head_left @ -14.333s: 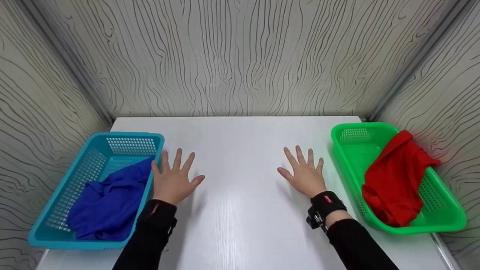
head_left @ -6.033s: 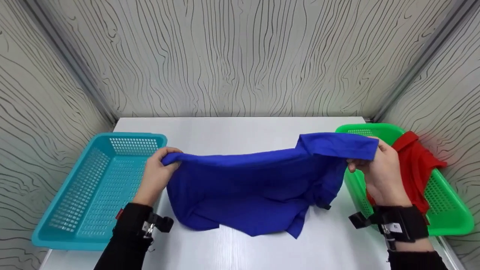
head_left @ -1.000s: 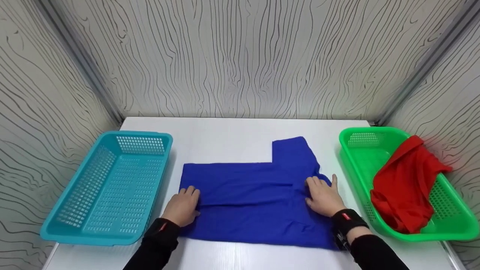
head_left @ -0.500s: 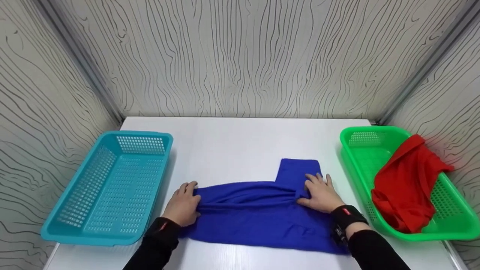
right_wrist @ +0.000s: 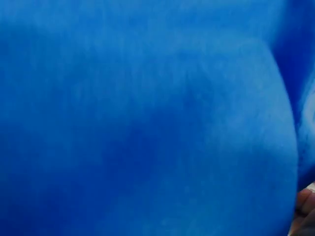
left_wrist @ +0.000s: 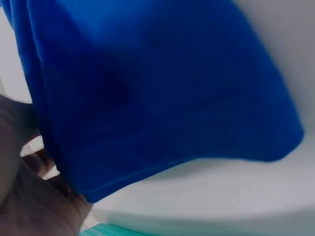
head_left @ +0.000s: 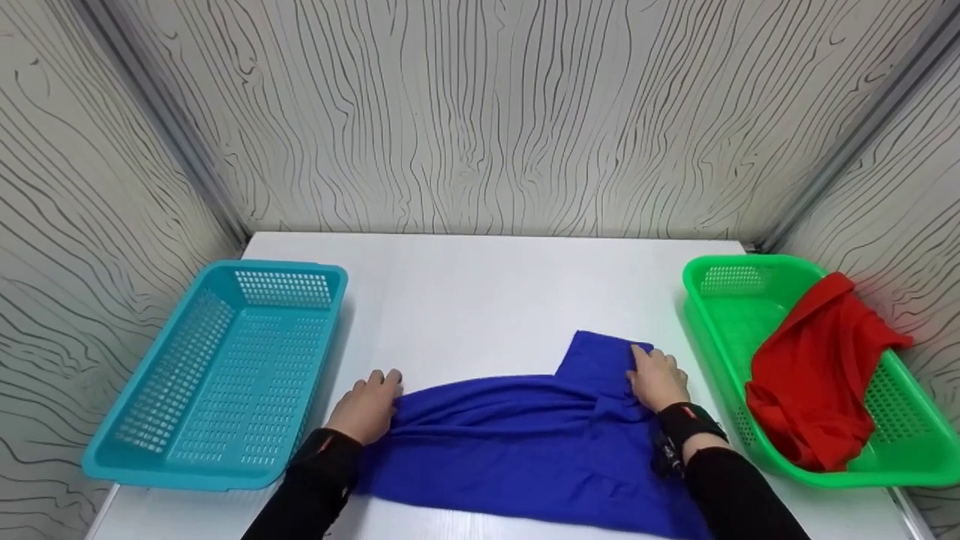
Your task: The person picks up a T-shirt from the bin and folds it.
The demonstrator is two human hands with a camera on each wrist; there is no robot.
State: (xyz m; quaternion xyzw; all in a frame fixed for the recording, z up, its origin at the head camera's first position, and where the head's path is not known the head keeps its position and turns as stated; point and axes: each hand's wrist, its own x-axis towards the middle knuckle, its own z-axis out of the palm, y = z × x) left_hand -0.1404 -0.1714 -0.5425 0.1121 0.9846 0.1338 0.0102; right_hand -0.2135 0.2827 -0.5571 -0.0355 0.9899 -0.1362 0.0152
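Observation:
A blue T-shirt point(head_left: 510, 465) lies across the front of the white table, with one sleeve point(head_left: 600, 358) pointing toward the back wall and loose folds along its far half. My left hand point(head_left: 367, 409) grips the shirt's left edge, its fingers curled at the hem. In the left wrist view the hem of the shirt point(left_wrist: 162, 113) hangs by the fingers point(left_wrist: 44, 164), part of them behind the cloth. At the sleeve's right corner my right hand point(head_left: 660, 379) pinches the fabric. Blue cloth point(right_wrist: 147, 123) fills nearly all of the right wrist view, with fingertips at its lower right edge.
To the left stands a blue-green plastic basket point(head_left: 337, 337) with nothing in it. A green basket point(head_left: 705, 337) on the right holds a crumpled red cloth point(head_left: 814, 375) that hangs over its far rim. Patterned walls point(head_left: 480, 120) enclose the table point(head_left: 465, 300) on three sides.
Earlier the shirt came out of the blue-green basket and was spread flat. Over the last second its far edge has been drawn nearer, bunching into folds, and the right hand has shifted to the sleeve.

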